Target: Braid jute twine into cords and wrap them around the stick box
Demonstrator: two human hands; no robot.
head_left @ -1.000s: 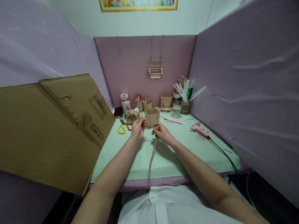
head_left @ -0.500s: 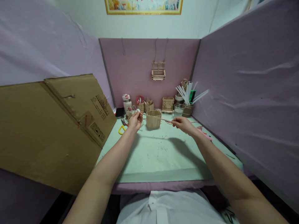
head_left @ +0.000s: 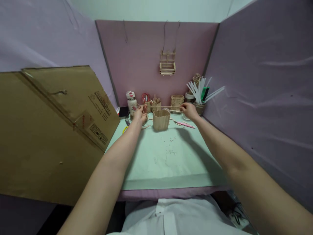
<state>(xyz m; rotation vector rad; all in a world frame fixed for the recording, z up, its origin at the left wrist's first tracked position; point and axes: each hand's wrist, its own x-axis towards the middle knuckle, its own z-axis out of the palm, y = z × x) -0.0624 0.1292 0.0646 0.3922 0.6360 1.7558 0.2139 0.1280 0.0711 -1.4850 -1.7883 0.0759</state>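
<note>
A length of twine (head_left: 166,107) runs nearly level between my two hands, above and behind a small wooden-stick pot (head_left: 161,121). My left hand (head_left: 140,115) pinches its left end, closed, in front of a white bottle (head_left: 132,101). At the other end my right hand (head_left: 189,111) is closed on the twine, its fingertips together, partly hiding a clear cup. The pot stands upright on the pale green table cover (head_left: 171,173), and neither hand touches it. A pink pen-like tool (head_left: 185,124) lies right of the pot.
Yellow-handled scissors (head_left: 125,129) lie near my left hand. Stick holders (head_left: 156,105), a woven-looking box (head_left: 177,101) and a pot of white glue sticks (head_left: 199,89) line the back. A cardboard sheet (head_left: 61,140) leans at left; a small wooden rack (head_left: 167,67) hangs behind.
Both hands have risen, lifting the twine from across the pot's front to above and behind it. My right hand has moved away from the pink tool. The view has tilted down.
</note>
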